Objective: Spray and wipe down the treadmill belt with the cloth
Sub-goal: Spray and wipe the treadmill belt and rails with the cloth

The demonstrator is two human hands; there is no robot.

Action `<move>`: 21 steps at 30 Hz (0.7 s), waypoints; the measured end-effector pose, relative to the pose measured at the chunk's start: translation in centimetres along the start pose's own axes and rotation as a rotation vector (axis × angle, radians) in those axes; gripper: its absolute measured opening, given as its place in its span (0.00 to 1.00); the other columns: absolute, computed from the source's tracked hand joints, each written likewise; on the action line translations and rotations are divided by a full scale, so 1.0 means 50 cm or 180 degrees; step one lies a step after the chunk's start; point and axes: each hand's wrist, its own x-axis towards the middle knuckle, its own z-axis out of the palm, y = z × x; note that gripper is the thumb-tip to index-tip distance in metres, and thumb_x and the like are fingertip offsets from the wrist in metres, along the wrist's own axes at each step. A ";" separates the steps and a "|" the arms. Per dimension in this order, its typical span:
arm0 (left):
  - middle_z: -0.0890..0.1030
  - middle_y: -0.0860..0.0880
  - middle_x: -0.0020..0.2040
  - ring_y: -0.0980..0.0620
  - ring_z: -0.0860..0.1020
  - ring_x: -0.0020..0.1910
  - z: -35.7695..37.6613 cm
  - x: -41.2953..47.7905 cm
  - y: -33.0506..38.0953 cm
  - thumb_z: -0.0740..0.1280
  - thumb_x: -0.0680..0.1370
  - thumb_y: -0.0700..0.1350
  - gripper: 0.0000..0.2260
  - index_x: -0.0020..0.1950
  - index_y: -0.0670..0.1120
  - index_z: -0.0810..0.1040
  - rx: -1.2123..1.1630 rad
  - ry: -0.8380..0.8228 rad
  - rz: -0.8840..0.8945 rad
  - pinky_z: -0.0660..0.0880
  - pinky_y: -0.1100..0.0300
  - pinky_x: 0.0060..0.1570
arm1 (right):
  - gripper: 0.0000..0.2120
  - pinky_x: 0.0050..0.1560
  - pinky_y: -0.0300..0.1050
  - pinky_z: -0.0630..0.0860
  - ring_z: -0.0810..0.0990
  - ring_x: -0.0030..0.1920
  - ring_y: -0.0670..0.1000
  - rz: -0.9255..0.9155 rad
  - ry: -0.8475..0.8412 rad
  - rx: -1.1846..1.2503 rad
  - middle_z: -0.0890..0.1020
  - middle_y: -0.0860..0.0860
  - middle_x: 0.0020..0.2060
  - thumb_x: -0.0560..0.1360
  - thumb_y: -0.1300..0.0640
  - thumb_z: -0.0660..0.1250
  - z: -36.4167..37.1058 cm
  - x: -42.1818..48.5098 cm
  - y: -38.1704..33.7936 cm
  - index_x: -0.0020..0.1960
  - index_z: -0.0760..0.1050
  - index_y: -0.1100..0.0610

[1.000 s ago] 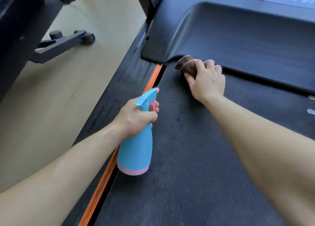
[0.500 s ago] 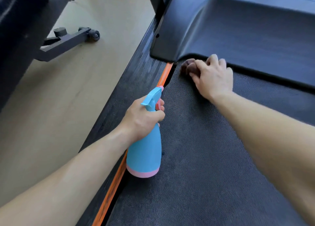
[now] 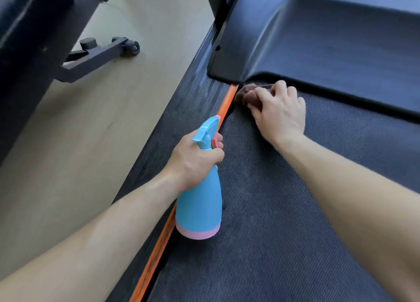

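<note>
The right hand, just above the middle of the frame, has its fingers curled over a bunched brown cloth and presses it down on the treadmill belt. The cloth sits at the belt's upper left corner, where the belt runs in under the black motor cover and meets the orange strip along its edge. That spot looks chosen because dirt would gather in such a seam, and a wadded cloth lets the fingers push into the angle better than a flat one. The left hand, in the centre of the frame, is wrapped round the neck of a blue spray bottle with a pink base. At least one finger lies by the pink trigger, though it is not plain whether it is being squeezed. The bottle is upright with its nozzle aimed toward the upper part of the frame, roughly at the corner being wiped. It is probably kept ready so that more liquid can go on without changing hands. Left of the belt run the ribbed side rail and a pale floor, with the wheeled foot of another machine at upper left.
</note>
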 end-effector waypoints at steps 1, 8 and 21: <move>0.87 0.49 0.52 0.49 0.83 0.43 -0.001 -0.002 0.001 0.68 0.67 0.45 0.14 0.52 0.51 0.83 -0.0010 -0.0004 -0.0006 0.83 0.48 0.55 | 0.17 0.46 0.55 0.70 0.74 0.51 0.62 -0.0100 0.0092 -0.0001 0.75 0.57 0.54 0.78 0.39 0.62 -0.005 -0.041 -0.013 0.57 0.78 0.50; 0.87 0.47 0.53 0.51 0.81 0.40 0.003 -0.014 0.010 0.70 0.71 0.40 0.13 0.55 0.50 0.83 -0.0105 0.0056 -0.0004 0.83 0.53 0.51 | 0.15 0.42 0.56 0.74 0.76 0.47 0.62 -0.1447 -0.0060 0.0118 0.78 0.57 0.52 0.74 0.43 0.70 -0.015 -0.104 -0.011 0.56 0.80 0.50; 0.86 0.46 0.55 0.51 0.81 0.42 -0.007 -0.020 0.009 0.70 0.72 0.39 0.14 0.51 0.57 0.81 -0.0191 -0.0051 0.0097 0.82 0.57 0.47 | 0.20 0.41 0.54 0.74 0.76 0.47 0.61 -0.1974 -0.0271 0.0141 0.77 0.55 0.52 0.74 0.41 0.58 -0.033 -0.132 -0.008 0.58 0.79 0.49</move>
